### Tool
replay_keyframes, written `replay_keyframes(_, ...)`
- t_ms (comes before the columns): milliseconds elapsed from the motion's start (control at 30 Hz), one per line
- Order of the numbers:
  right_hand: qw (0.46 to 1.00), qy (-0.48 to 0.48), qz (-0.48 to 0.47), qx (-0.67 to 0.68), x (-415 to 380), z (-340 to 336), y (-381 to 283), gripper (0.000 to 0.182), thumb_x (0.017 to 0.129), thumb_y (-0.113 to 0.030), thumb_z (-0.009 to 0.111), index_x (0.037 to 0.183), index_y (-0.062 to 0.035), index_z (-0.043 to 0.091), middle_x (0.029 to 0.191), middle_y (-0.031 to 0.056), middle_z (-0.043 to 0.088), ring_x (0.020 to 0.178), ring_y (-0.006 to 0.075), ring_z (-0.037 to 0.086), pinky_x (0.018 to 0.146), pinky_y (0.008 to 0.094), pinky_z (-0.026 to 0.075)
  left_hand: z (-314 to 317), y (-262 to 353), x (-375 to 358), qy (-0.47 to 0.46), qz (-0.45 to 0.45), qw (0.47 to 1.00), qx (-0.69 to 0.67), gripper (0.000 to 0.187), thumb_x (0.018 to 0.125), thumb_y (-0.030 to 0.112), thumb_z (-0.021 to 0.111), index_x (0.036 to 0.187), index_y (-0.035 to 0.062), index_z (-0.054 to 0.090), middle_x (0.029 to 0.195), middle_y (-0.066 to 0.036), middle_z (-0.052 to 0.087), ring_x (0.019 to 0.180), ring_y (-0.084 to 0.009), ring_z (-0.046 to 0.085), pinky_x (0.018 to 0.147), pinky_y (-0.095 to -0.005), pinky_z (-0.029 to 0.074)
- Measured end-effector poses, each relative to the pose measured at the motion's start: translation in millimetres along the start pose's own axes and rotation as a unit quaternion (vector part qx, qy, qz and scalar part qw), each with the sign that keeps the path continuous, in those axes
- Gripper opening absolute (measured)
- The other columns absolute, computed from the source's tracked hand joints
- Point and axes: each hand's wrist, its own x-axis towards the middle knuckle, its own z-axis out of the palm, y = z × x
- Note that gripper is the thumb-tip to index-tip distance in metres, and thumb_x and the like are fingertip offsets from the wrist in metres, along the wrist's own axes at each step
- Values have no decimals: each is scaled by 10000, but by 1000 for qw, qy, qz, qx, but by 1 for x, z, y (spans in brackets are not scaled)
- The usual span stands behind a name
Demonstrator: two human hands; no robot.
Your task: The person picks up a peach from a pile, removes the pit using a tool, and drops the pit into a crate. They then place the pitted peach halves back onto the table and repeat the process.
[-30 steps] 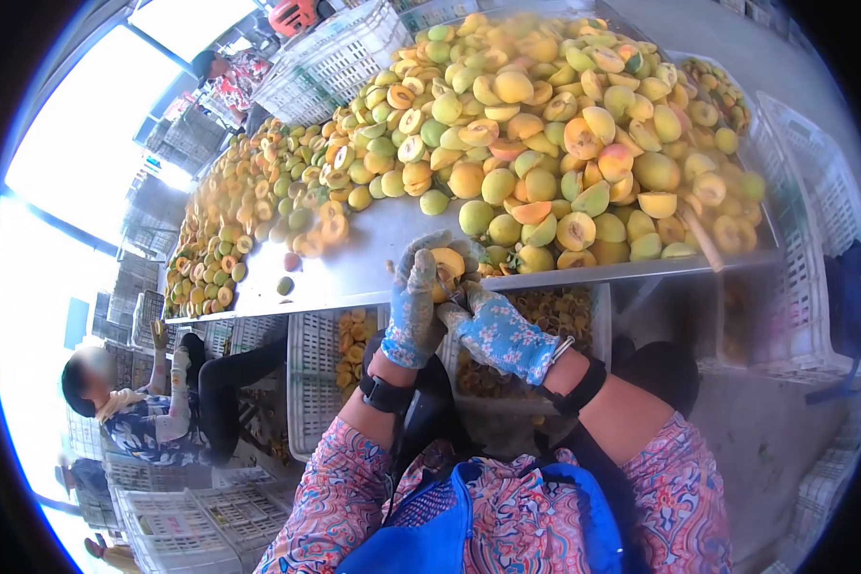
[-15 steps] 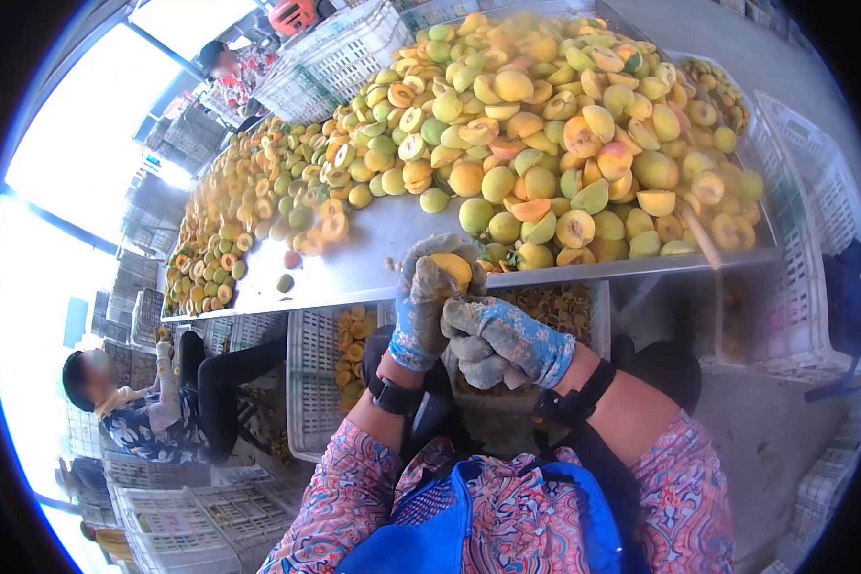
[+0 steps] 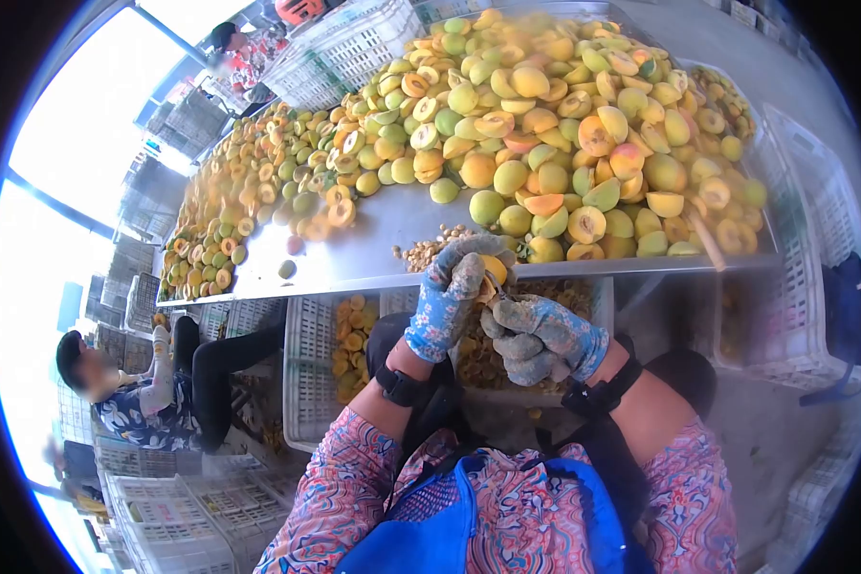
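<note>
My left hand [image 3: 450,292], in a blue floral glove with soiled grey palm and fingers, is closed around a halved yellow peach [image 3: 494,269]. Its cut side faces my right hand [image 3: 540,337], gloved alike and curled into a fist right against the fruit. A thin dark tip shows between the fist and the peach; what the fist grips is mostly hidden. Just beyond my hands, a small pile of peach pits [image 3: 430,251] lies at the near edge of the metal table [image 3: 383,225]. A big heap of whole and halved peaches [image 3: 545,124] covers much of it.
Below the table edge stand a white crate [image 3: 308,383] of peach halves and another crate [image 3: 598,311] with cut pieces. A wooden stick [image 3: 706,239] leans at the table's right. Another person [image 3: 148,402] sits at the left; a further one [image 3: 249,57] is behind. Stacked crates [image 3: 172,526] surround them.
Both hands have shifted slightly right in view, still together at the peach half. The pit pile, largely covered before, now shows more fully. The view has turned a little.
</note>
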Motion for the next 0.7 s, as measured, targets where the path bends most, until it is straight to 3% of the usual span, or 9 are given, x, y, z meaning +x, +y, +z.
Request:
replay_keyframes(200,1000,-9,-13,19,-12,-2,-2,249,967,-366,554,951,-118,564,538,-77,354,380,35,274,375,200,242,-46,1,4,18,75,975,209,248,884,70,662,1123,9,628,1077,-67,657,979,-124,607,861,-285,507)
replay_keyframes(300,994,18,55,-91,-16,-12,-8,273,949,-345,558,989,-75,567,624,32,547,454,163,515,422,305,419,-77,36,-22,84,-26,972,216,207,895,90,652,1091,22,644,1042,-52,660,957,-125,615,841,-277,502)
replay_keyframes(367,686,237,50,-686,-11,-18,-3,364,920,-320,571,1099,-5,540,755,142,645,586,258,634,499,362,492,-124,50,-47,86,-69,946,305,230,892,120,656,1098,20,642,1051,-66,664,975,-157,624,858,-302,506)
replay_keyframes(400,594,254,98,-757,-12,-26,0,464,910,-333,546,1185,38,500,1000,253,660,945,382,649,793,437,520,-143,60,-58,82,-115,911,386,255,888,150,660,1105,18,640,1059,-80,668,993,-190,632,874,-326,510)
replay_keyframes(433,620,248,97,-738,-12,-26,1,496,908,-358,541,1197,43,499,1059,275,638,1070,418,584,905,448,463,-156,71,-65,89,-113,910,390,255,888,150,660,1105,18,640,1059,-80,668,993,-190,632,874,-326,510)
replay_keyframes(500,607,256,102,-746,-10,-10,-5,466,903,-350,541,1179,26,539,1054,266,639,1020,411,604,875,476,476,-177,84,-75,13,-23,718,696,237,862,59,659,1094,14,641,1033,-100,661,927,-193,649,808,-302,525)
replay_keyframes(533,605,250,104,-749,-7,-12,-7,466,903,-350,541,1179,26,539,1054,266,639,1020,411,604,875,476,476,-200,80,-72,80,-13,780,620,259,835,67,677,1092,41,653,1058,-136,656,967,-242,647,811,-331,530)
replay_keyframes(633,566,253,145,-771,1,-19,-6,421,900,-345,546,1131,5,581,1039,247,649,1005,399,612,859,479,482,-252,70,-27,163,46,682,711,267,899,157,610,1137,40,644,1070,-165,660,943,-276,657,836,-352,513)
replay_keyframes(700,559,239,116,-786,8,-18,-6,401,897,-348,552,1099,-6,606,1032,235,653,997,388,618,854,479,483,-267,68,19,238,-65,747,617,312,899,157,595,1186,33,615,1104,-183,662,946,-277,668,834,-352,518)
